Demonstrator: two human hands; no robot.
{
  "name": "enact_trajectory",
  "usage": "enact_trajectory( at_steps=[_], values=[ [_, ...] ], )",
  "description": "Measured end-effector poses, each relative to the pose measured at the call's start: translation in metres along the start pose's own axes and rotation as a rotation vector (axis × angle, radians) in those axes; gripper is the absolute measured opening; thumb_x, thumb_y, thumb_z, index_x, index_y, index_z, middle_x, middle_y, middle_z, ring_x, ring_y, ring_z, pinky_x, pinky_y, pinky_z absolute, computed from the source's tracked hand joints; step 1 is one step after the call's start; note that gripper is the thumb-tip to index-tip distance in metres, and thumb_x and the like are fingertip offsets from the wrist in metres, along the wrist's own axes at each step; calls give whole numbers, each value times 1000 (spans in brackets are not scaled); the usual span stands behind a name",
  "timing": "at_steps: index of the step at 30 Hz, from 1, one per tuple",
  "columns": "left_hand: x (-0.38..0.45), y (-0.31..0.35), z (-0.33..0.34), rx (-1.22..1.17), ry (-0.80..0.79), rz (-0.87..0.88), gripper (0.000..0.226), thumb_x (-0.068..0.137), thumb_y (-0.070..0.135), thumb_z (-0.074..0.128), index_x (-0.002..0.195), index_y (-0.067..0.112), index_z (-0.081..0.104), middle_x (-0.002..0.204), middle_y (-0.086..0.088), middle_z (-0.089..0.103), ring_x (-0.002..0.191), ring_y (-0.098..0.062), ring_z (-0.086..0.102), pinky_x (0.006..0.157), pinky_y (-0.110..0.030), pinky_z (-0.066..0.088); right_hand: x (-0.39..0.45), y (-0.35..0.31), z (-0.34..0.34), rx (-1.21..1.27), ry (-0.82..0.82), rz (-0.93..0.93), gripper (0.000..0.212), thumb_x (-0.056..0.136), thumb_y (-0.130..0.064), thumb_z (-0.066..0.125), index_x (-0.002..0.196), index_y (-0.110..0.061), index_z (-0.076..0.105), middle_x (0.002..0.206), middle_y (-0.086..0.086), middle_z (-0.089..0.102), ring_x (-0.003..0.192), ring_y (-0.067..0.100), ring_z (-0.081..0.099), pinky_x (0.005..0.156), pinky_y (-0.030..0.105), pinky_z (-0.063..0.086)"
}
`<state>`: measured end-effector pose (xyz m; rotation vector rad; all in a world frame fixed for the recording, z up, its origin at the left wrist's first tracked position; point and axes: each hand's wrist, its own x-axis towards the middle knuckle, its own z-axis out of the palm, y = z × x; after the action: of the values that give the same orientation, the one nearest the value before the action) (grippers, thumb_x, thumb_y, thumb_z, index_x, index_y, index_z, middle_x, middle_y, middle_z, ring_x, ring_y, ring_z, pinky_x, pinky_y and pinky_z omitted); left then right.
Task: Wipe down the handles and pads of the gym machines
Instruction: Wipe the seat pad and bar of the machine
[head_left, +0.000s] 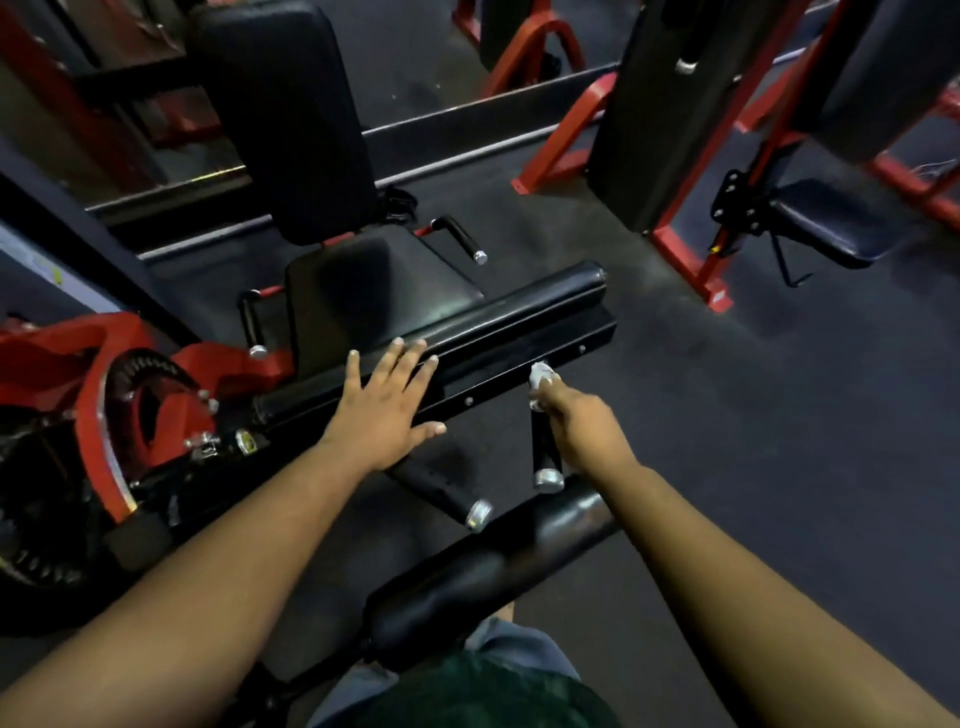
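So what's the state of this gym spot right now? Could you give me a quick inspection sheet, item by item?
Surface: dark rubber floor, scuffed, nothing loose on it.
Job's things: black roller pad lies across the machine; a white cloth sits on the top end of a short black handle; a second short handle points toward the camera; seat pad and back pad stand behind.
Clutter: nothing seen.
Grippers: left hand rests flat, fingers spread, on the black bar below the roller pad; right hand pinches the cloth.
Cables: nothing seen.
Surroundings: red machine frames, a red toothed adjuster wheel, another bench.
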<state>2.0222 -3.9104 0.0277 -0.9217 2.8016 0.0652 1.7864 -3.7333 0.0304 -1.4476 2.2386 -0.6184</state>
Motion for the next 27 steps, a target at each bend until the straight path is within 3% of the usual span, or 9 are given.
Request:
enact_trajectory(
  at_steps=[2, 8, 11, 13, 15, 18, 20, 23, 27],
  values=[
    [-2, 1, 6, 69, -8, 2, 92, 97, 74, 30, 165, 22, -5, 172, -3, -16, 159, -26, -13, 122, -69, 4, -21, 6, -6, 16, -72, -118, 31, 102, -22, 54, 132, -25, 61, 122, -2, 67, 109, 20, 65, 86, 22, 43],
    [1, -3, 12, 29, -21, -5, 85, 99, 71, 21, 163, 28, -15, 169, 2, -26, 158, -23, -19, 122, -66, -2, -52, 19, -36, 217, -122, -350, 35, 98, 4, 60, 128, -13, 69, 134, -3, 67, 129, 13, 60, 108, 33, 48],
    [1, -5, 12, -1, -18, -9, 82, 98, 70, 19, 163, 31, -14, 170, 3, -22, 158, -22, -18, 122, -65, -5, -12, 15, -32, 173, -11, -287, 32, 103, -4, 54, 131, -16, 67, 141, -2, 62, 138, 16, 52, 116, 29, 38],
    [1, -5, 10, -18, -23, -12, 81, 99, 70, 19, 163, 32, -14, 171, 4, -22, 157, -21, -19, 122, -65, -6, 15, 14, -17, 70, -8, -194, 31, 104, -9, 50, 129, -19, 65, 143, 3, 60, 144, 21, 44, 120, 37, 34],
    [1, -4, 9, -29, -35, -16, 80, 100, 69, 20, 162, 32, -15, 170, 5, -23, 157, -20, -21, 122, -64, -7, 22, 13, -4, 67, -42, -117, 32, 101, -6, 51, 127, -18, 65, 144, 6, 59, 147, 19, 38, 115, 44, 40],
    [2, -5, 9, -47, -36, -10, 80, 100, 69, 19, 162, 33, -17, 169, 5, -25, 156, -19, -23, 122, -63, -10, 4, 8, -2, 111, -43, -135, 25, 100, -11, 54, 119, -25, 64, 137, 6, 63, 139, 21, 49, 103, 48, 50],
    [1, -4, 10, -44, -38, -6, 80, 101, 70, 18, 161, 32, -18, 167, 6, -30, 156, -19, -25, 122, -63, -11, -20, 2, -10, 158, -137, -233, 24, 105, -19, 53, 126, -27, 63, 142, -4, 59, 133, 18, 56, 107, 42, 48],
    [1, -4, 12, -47, -27, 0, 81, 101, 70, 19, 161, 32, -19, 165, 5, -31, 155, -19, -26, 122, -63, -13, -60, 0, -22, 146, -187, -310, 26, 102, -7, 59, 123, -19, 68, 134, -12, 63, 128, 1, 56, 103, 32, 50],
    [0, -4, 12, -48, -23, -1, 80, 101, 70, 17, 159, 32, -22, 166, 5, -31, 154, -19, -29, 121, -63, -15, -56, -4, -38, 192, -110, -361, 33, 99, 2, 53, 124, -12, 70, 136, -6, 65, 131, 12, 58, 108, 35, 48]
  ],
)
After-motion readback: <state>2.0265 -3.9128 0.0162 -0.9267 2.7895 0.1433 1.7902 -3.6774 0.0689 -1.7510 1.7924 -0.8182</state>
